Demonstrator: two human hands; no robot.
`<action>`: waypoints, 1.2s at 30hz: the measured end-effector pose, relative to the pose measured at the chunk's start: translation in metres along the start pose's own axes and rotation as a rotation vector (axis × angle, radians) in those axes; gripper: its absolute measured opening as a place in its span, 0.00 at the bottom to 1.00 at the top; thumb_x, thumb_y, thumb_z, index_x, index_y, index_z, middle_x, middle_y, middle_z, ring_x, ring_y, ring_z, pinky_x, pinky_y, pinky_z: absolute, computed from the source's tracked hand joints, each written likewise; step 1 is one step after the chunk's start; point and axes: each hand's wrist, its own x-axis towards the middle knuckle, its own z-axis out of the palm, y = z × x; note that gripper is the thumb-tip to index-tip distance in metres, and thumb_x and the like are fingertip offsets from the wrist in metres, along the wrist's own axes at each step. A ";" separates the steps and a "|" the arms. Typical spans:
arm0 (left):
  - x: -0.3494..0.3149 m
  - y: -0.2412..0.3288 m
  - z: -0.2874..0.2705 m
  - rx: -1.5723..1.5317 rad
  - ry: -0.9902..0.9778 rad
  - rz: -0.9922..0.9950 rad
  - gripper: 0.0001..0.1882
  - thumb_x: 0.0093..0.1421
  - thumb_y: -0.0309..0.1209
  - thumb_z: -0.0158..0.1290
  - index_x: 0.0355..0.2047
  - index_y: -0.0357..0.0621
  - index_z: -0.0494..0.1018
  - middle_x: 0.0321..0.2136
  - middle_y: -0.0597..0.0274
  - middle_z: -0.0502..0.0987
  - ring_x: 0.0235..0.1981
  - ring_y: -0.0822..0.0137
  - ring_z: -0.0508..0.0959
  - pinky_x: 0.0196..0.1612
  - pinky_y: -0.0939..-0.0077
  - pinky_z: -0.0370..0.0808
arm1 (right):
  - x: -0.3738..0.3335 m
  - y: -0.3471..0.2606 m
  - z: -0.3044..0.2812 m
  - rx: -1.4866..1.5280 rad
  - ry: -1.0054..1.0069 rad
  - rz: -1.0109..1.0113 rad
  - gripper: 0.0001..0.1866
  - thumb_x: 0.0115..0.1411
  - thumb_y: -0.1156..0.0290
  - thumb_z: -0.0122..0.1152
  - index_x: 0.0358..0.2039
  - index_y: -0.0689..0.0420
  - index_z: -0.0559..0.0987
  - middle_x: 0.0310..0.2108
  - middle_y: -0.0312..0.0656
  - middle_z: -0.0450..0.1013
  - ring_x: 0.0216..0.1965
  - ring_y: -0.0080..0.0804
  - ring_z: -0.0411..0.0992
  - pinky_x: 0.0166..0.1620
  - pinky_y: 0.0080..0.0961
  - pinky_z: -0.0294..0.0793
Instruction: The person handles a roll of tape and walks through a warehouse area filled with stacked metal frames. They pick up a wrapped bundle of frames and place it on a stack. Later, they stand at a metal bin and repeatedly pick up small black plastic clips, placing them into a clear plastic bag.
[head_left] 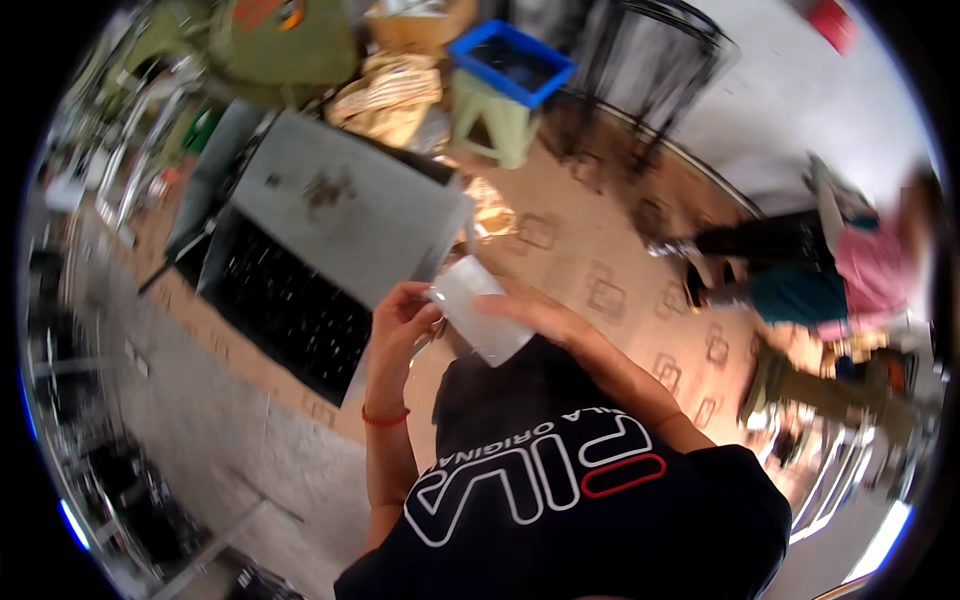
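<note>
In front of my dark shirt I hold a whitish, half-see-through flat piece (488,318), perhaps a small plastic bag; its exact kind is blurred. The fingers of my left hand (402,312) pinch its left edge. My right hand (508,309) lies over its right side, fingers closed on it and partly lost in the blur. A red band circles my left wrist. Just beyond my left hand stands a grey worktable (350,190) with a dark stain on its top. On its near side is a dark tray (290,300) speckled with small bright bits.
A blue bin (512,62) rests on a light green stool (497,120) at the back. Left of it lie crumpled tan sacks (390,100). Dark stacked chairs (650,60) stand by the wall. A person (865,265) in pink and teal is at the right. Machinery (110,480) lines the left.
</note>
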 end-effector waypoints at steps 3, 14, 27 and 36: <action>-0.007 -0.002 -0.003 -0.098 0.042 0.032 0.07 0.48 0.20 0.55 0.25 0.39 0.68 0.25 0.65 0.71 0.24 0.76 0.71 0.28 0.86 0.67 | 0.012 0.000 -0.014 0.020 -0.200 0.129 0.32 0.49 0.47 0.54 0.43 0.64 0.70 0.32 0.41 0.71 0.32 0.24 0.69 0.34 0.17 0.67; 0.046 0.007 0.064 0.076 0.373 0.073 0.07 0.47 0.19 0.54 0.21 0.40 0.66 0.26 0.65 0.69 0.27 0.77 0.70 0.31 0.87 0.67 | 0.054 -0.029 -0.109 0.068 -0.419 0.207 0.30 0.51 0.51 0.52 0.48 0.62 0.66 0.39 0.41 0.68 0.39 0.25 0.67 0.38 0.19 0.66; 0.074 -0.027 0.090 0.413 0.651 0.125 0.04 0.56 0.22 0.45 0.28 0.37 0.60 0.22 0.63 0.69 0.23 0.75 0.71 0.26 0.83 0.70 | 0.088 -0.015 -0.136 0.072 -0.420 0.337 0.30 0.53 0.49 0.49 0.46 0.63 0.67 0.39 0.41 0.69 0.40 0.27 0.68 0.39 0.20 0.67; 0.004 -0.026 0.092 0.230 0.795 0.185 0.04 0.58 0.24 0.43 0.29 0.39 0.59 0.20 0.61 0.70 0.21 0.74 0.71 0.23 0.84 0.69 | 0.070 -0.018 -0.088 -0.070 -0.547 0.443 0.29 0.52 0.50 0.52 0.46 0.61 0.68 0.38 0.39 0.69 0.39 0.27 0.67 0.41 0.23 0.65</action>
